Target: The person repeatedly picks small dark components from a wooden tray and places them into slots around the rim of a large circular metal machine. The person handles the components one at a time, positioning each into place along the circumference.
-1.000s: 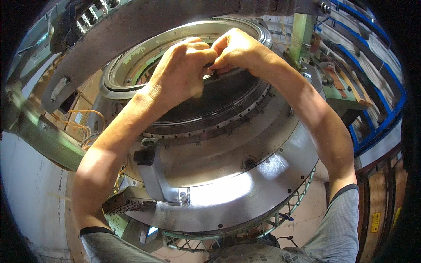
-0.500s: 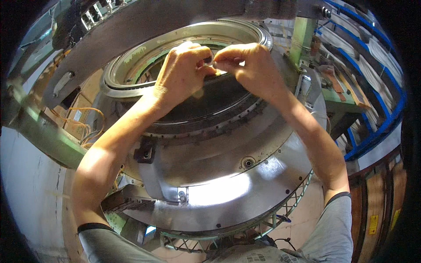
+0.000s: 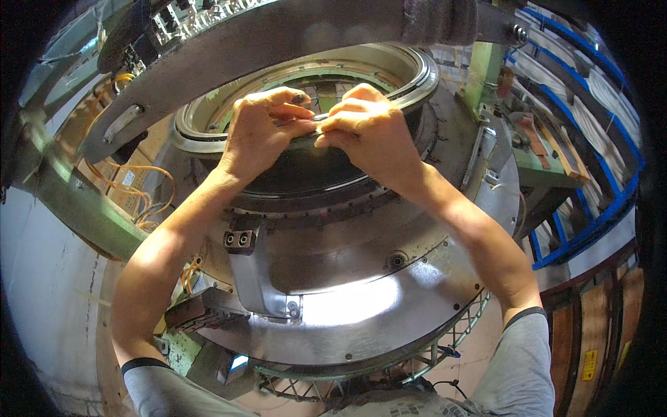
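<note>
A: Desc. of ring (image 3: 201, 144)?

B: Circular metal ring, wide opening, stepped rim w/ bright bands & dark grooves. Inner wall pale greenish, patchy. Pos.: upper ctr. of view, above dark drum (image 3: 306, 167); broad silver plate (image 3: 389, 326) lies below, nearer the wearer.

A: Hand state?

B: L hand (image 3: 255, 135) & R hand (image 3: 375, 137) both at near edge of ring. Fingers bent, thumb & fingertips drawn tog.; L tips just beside R tips. Cannot tell if either grips a small part: fingers hide it.

A: Diff. vs. earlier?

B: 1 s ago: hands bunched closer tog., R wrist raised, R fingers angled down-left. 0.5 s ago: R hand lower, fingers extended twd. L. Now: both hands lower in view, backs of hands farther apart. Ring & overhead arm (image 3: 264, 52) also appear lower. Bracket (image 3: 253, 274): two round holes in top block (image 3: 240, 240) now distinct; block looked plain dark 1 s ago.
</note>
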A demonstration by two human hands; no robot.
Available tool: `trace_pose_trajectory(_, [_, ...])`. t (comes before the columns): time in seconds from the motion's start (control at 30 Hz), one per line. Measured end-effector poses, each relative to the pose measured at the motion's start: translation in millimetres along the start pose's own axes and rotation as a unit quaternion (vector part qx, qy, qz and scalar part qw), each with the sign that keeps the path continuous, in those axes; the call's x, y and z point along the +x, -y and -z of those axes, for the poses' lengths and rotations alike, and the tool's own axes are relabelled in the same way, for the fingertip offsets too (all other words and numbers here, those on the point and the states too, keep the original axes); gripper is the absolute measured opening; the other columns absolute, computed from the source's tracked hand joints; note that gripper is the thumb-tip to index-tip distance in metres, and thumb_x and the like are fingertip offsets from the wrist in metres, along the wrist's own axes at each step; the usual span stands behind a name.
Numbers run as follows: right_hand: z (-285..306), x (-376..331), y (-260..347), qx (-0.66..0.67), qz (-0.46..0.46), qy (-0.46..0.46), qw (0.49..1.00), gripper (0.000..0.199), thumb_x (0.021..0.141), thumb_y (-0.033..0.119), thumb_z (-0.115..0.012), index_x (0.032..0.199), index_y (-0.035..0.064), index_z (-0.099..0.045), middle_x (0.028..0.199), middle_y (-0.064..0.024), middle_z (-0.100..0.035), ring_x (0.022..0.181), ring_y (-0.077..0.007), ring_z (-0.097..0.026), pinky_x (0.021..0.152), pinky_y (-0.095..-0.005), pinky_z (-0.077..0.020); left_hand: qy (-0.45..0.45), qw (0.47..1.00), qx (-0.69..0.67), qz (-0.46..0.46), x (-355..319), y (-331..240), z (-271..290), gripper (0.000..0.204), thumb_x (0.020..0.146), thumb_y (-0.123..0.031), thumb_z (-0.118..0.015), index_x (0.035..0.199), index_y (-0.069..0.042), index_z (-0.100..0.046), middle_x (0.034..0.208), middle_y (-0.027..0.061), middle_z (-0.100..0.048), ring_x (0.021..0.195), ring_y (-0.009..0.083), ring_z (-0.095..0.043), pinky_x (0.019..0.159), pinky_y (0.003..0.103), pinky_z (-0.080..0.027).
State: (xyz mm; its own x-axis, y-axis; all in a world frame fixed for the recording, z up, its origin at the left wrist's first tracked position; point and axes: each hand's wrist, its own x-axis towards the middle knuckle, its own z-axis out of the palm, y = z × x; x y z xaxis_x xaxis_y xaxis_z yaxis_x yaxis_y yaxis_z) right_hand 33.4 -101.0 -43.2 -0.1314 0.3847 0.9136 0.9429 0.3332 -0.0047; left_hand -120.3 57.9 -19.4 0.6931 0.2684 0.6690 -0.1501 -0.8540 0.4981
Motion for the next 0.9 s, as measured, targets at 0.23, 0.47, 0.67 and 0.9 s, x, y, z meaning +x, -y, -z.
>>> trace_pose_trajectory(0.23, [-1,-1,2,-0.027,-0.004,0.006,1.000,0.018,0.075,0.018,-0.088,0.087,0.0073,-0.080,0.084,-0.0056,-0.071,0.091,-0.0280,-0.065,0.084,-0.0407,-0.0543,0.022,0.999,0.013,-0.021,8,5,1,0.033,0.086,-0.005,-0.084,0.117,-0.001,-0.074,0.098,0.0155,-0.081,0.093,0.0187,-0.079,0.081,0.031,-0.063])
trace_pose_trajectory(0.47, [8,-5,-11,-0.044,-0.031,0.012,0.998,0.019,0.073,0.023,-0.088,0.085,0.0109,-0.082,0.085,-0.0057,-0.071,0.091,-0.0290,-0.064,0.085,-0.0396,-0.0534,0.056,0.997,0.055,-0.017,14,0,-3,0.029,0.088,-0.008,-0.083,0.116,-0.002,-0.076,0.095,0.0155,-0.081,0.093,0.0182,-0.079,0.081,0.030,-0.063])
trace_pose_trajectory(0.67, [17,-6,-21,0.019,-0.060,0.042,0.997,0.020,0.074,0.019,-0.090,0.087,0.0077,-0.082,0.090,-0.0043,-0.075,0.095,-0.0252,-0.065,0.086,-0.0385,-0.0537,0.077,0.996,0.052,-0.012,21,-3,-11,0.028,0.090,-0.009,-0.083,0.116,-0.002,-0.076,0.097,0.0158,-0.081,0.093,0.0185,-0.079,0.081,0.030,-0.062])
trace_pose_trajectory(0.9, [20,-12,-23,0.006,-0.061,0.042,0.997,0.018,0.077,0.020,-0.087,0.090,0.0089,-0.083,0.096,-0.0040,-0.074,0.099,-0.0272,-0.063,0.087,-0.0407,-0.0524,0.080,0.997,0.017,-0.004,24,-1,-18,0.027,0.092,-0.012,-0.081,0.116,-0.001,-0.077,0.102,0.0158,-0.081,0.094,0.0186,-0.079,0.083,0.030,-0.062])
